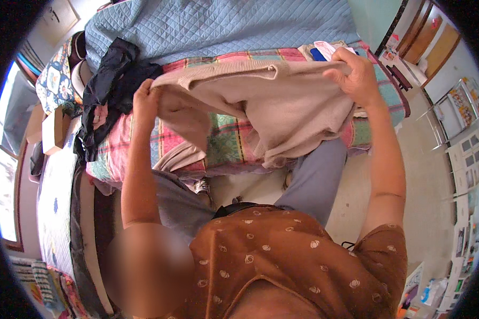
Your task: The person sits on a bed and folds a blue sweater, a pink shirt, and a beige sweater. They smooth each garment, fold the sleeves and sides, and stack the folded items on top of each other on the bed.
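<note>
Stretched between my two hands is a beige knit sweater [303, 101], its ribbed neckline along the upper edge. My left hand [146, 98] is closed on one shoulder of it, at the left. At the right, my right hand [356, 77] grips the other shoulder, thumb toward the cloth. The body and sleeves hang down in folds, and one sleeve end [181, 157] lies on the plaid bedspread [231, 141]. The sweater hides part of the bedspread.
Dark clothes [109, 80] lie in a heap at the bed's left. A blue quilted cover [218, 29] spans the far side. Small folded clothes [324, 50] sit at the far right. An open cardboard box [55, 133] stands at left, a wire rack [463, 106] at right.
</note>
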### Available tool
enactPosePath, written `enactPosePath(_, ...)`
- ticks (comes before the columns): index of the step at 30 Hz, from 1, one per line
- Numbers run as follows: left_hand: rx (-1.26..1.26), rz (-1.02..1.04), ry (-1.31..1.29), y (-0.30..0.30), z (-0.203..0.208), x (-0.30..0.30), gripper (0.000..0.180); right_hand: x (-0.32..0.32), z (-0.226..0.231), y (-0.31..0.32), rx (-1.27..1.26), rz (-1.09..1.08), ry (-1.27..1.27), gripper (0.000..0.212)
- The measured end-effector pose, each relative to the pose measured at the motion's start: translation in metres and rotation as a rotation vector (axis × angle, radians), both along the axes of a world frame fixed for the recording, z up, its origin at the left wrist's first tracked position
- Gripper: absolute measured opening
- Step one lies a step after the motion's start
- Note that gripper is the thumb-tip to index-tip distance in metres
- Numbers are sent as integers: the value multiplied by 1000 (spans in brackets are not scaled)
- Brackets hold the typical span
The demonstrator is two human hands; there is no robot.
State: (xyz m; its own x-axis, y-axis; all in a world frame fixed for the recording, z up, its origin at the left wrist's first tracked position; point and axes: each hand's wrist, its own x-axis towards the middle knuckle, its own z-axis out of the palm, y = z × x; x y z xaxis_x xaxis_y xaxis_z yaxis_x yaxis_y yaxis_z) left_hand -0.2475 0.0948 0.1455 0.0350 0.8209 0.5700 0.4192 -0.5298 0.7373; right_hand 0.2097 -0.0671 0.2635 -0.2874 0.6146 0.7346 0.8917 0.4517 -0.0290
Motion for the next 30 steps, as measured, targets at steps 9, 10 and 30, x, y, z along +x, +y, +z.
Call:
enactPosePath(9,76,-208,324,-115,157,-34,15,21,87,-76,-101,-397,-202,32)
enactPosePath(10,42,-190,267,-125,166,-36,15,26,96,-81,-34,-313,-176,25)
enactPosePath(30,22,713,820,34,387,-71,67,16,202,126,455,-689,178,25)
